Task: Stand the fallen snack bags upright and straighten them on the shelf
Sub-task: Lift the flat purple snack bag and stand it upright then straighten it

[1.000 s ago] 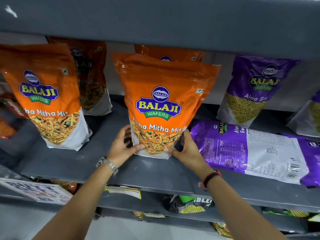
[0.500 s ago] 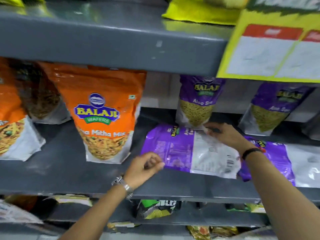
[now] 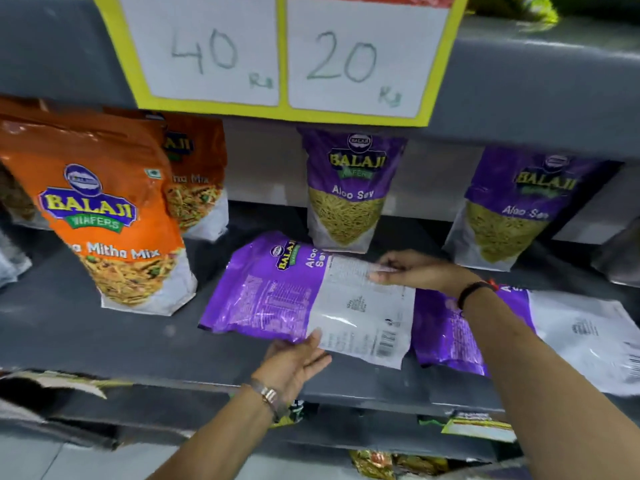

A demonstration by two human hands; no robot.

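Your left hand (image 3: 294,362) grips the flat purple bag (image 3: 277,292) at 6 o'clock (thumb on top); your right hand (image 3: 415,271) pinches its 1 o'clock edge.

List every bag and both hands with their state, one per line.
Front orange bag: upright.
Rear orange bag: upright.
Middle standing purple bag: upright.
Right standing purple bag: upright.
Left fallen purple bag: flat, back up.
Right fallen purple bag: flat, back up.
Left hand: grips left fallen purple bag's near edge.
Right hand: pinches its far edge.
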